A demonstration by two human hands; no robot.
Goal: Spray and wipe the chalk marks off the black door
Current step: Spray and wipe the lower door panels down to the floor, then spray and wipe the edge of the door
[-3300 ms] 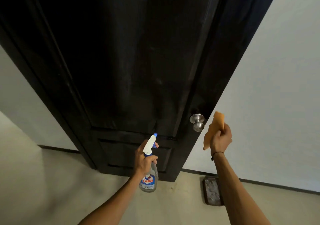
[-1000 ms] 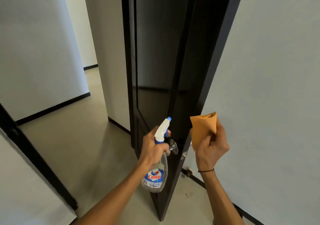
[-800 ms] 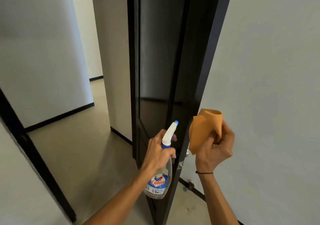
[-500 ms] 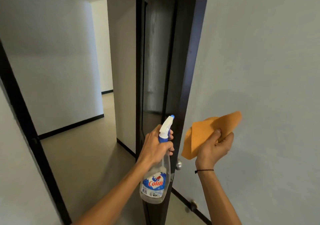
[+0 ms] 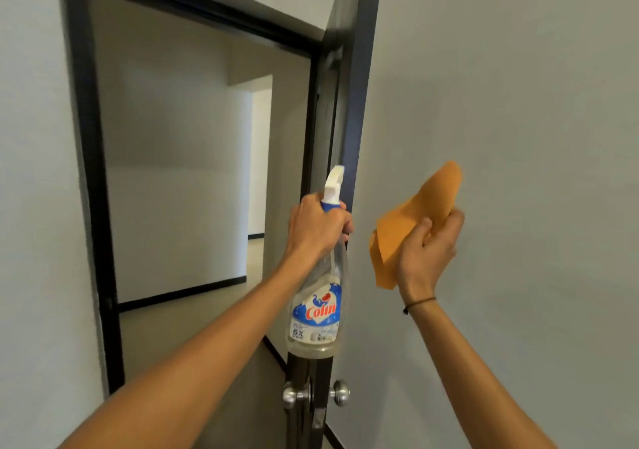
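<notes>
While my left grip [image 5: 316, 230] clasps the spray bottle [image 5: 320, 296] before the edge-on black door [image 5: 352, 109], my right grip [image 5: 427, 251] pinches the orange cloth [image 5: 415, 220] beside it.

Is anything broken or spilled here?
Nothing looks broken or spilled. The left hand holds the spray bottle upright, the right hand holds the orange cloth, and the black door stands open, seen edge-on.

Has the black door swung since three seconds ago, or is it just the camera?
Yes. The black door has swung open: then its panelled face filled the view with one silver knob showing; now it stands edge-on against the black door frame, both silver knobs visible.
</notes>
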